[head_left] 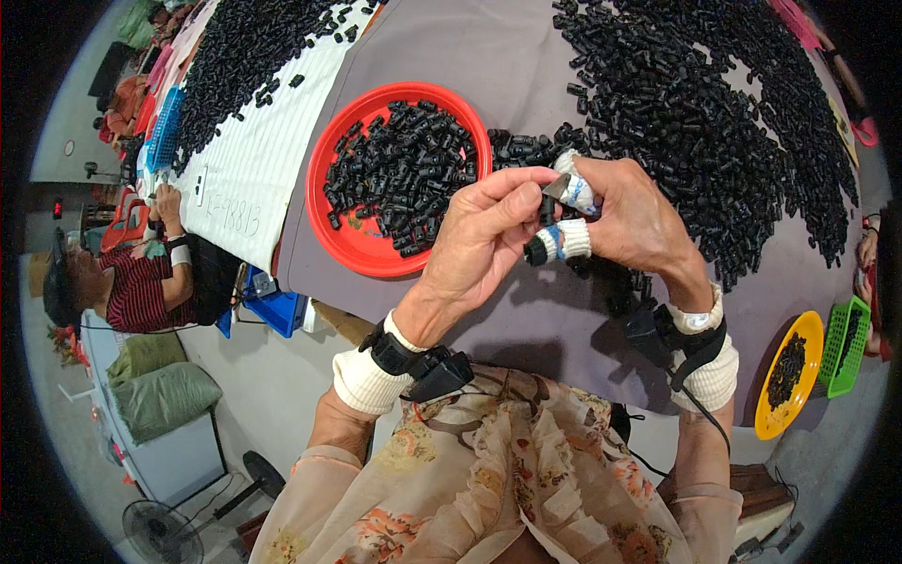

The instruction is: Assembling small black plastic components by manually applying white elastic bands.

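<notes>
My left hand (pixel 484 226) is closed in a pinch, with a small black plastic piece (pixel 547 211) at its fingertips. Right beside it, my right hand (pixel 641 214) is curled around what looks like a small metal blade (pixel 556 186), whose grey tip rests close to the piece. White-and-blue finger covers (pixel 571 239) wrap my right thumb and forefinger. Both hands nearly touch, above the grey-covered table (pixel 413 47). Just left of them stands a red round basin (pixel 315 202), partly filled with black plastic pieces (pixel 404 169). The blade's handle is hidden in my fingers.
A large heap of black pieces (pixel 676 122) spreads across the right side. A yellow plate (pixel 763 418) and a green basket (pixel 853 352) stand at the right edge. On the left, another person (pixel 146 282) works at a white-covered table (pixel 254 169) with more black pieces.
</notes>
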Demonstrator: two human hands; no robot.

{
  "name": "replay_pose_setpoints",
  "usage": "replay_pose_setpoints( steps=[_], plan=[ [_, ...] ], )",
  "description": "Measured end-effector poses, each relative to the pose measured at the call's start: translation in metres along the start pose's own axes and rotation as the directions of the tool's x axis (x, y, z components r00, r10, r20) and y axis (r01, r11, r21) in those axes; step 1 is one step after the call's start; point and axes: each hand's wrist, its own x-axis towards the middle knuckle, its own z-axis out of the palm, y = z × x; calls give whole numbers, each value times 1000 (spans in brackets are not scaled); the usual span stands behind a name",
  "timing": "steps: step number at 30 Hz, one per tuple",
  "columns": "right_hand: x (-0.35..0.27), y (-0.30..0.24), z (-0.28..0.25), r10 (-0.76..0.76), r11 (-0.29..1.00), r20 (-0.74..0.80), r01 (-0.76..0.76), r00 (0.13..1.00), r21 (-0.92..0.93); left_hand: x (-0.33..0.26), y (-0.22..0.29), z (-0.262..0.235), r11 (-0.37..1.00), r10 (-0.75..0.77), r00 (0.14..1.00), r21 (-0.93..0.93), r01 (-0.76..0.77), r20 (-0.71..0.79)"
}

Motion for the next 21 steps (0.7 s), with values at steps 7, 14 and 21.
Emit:
replay_pose_setpoints(
  steps=[7,14,21],
  plan=[
    [-1,10,5,-11,1000,8,11,1000,-14,2,-2,-1,999,4,999,45,-3,-32],
    [-2,11,8,-45,999,-3,45,999,30,1,-3,4,996,18,996,91,-10,-91],
    [-4,12,8,-35,997,6,35,999,65,1,-5,3,994,7,997,107,1,-80]
  ],
)
